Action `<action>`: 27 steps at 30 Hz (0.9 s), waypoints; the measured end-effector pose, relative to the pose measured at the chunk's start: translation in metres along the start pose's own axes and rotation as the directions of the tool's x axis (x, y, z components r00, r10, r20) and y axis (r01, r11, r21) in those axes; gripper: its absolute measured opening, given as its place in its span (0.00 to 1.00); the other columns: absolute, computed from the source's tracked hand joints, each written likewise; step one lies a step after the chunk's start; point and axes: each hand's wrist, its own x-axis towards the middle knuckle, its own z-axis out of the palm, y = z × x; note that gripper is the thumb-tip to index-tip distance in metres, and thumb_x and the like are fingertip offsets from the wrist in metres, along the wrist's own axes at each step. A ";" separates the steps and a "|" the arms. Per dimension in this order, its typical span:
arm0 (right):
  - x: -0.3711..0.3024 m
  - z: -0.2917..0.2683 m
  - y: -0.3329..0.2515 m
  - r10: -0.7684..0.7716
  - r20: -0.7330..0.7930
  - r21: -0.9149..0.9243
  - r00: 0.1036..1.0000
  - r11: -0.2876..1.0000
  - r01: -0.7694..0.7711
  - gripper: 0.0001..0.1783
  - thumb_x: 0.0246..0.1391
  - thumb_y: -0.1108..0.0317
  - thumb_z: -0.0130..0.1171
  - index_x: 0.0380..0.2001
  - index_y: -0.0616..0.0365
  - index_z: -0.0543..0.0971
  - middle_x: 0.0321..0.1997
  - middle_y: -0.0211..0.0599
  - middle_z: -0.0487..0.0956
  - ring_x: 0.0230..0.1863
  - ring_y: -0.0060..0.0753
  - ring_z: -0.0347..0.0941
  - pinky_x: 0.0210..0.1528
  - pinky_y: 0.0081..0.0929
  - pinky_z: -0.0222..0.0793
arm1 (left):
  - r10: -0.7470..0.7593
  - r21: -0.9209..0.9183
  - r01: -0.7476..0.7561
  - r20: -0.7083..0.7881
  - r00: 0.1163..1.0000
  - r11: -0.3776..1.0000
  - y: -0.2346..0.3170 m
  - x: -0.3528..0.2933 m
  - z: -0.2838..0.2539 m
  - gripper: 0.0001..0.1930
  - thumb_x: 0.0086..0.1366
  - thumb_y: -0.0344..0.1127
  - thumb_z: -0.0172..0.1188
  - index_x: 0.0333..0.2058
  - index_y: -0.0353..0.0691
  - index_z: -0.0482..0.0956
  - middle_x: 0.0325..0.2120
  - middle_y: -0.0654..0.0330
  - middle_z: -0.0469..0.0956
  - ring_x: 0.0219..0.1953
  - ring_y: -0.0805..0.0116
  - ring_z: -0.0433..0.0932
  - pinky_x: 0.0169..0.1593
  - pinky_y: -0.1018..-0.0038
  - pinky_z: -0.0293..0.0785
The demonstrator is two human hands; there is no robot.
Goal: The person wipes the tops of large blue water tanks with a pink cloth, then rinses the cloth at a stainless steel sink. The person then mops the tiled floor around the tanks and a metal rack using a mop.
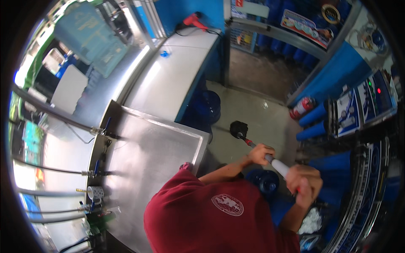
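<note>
My left hand (261, 154) is closed round the grey shaft of a mop (279, 167). Further up, my right hand (303, 184) grips it near the end of its white handle section. The shaft slants away from me, past a red collar, to a dark bunched head (239, 128) low over the pale floor. Whether that head presses on the floor, I cannot tell. Just below my left hand, a round blue water jug (267, 181) stands close to my body.
A stainless steel counter (143, 156) with taps lies at my left, joined to a white counter (173, 63) bearing a red heat gun (193, 20). Blue jugs (207, 105) stand beneath. At right are a fire extinguisher (302, 107), blue filter cylinders (314, 114) and a control panel (367, 99). A glass door (278, 42) lies ahead.
</note>
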 end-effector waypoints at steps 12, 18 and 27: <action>-0.041 0.043 0.089 -0.078 0.128 0.052 0.989 0.996 0.072 0.23 0.58 0.62 0.47 0.09 0.56 0.65 0.11 0.33 0.67 0.13 0.34 0.65 0.21 0.31 0.63 | -0.209 0.304 0.131 0.240 0.948 0.943 -0.087 -0.030 -0.037 0.12 0.44 0.39 0.63 0.28 0.43 0.74 0.29 0.59 0.76 0.34 0.52 0.79 0.37 0.58 0.75; -0.028 0.049 0.213 -0.001 0.106 -0.076 0.994 0.997 0.009 0.17 0.53 0.63 0.48 0.13 0.59 0.67 0.17 0.40 0.69 0.21 0.39 0.67 0.29 0.34 0.62 | -0.540 0.625 0.560 -0.250 0.804 0.544 -0.134 -0.016 -0.061 0.41 0.54 0.39 0.66 0.64 0.39 0.58 0.63 0.43 0.61 0.69 0.43 0.58 0.68 0.49 0.58; -0.047 0.011 0.201 0.058 0.108 0.061 0.992 0.996 -0.065 0.23 0.61 0.63 0.43 0.12 0.61 0.66 0.15 0.36 0.67 0.20 0.31 0.64 0.28 0.28 0.56 | -0.523 0.448 0.649 -0.383 0.761 0.615 -0.048 -0.047 -0.039 0.52 0.54 0.43 0.70 0.69 0.31 0.47 0.68 0.38 0.55 0.73 0.42 0.51 0.70 0.43 0.53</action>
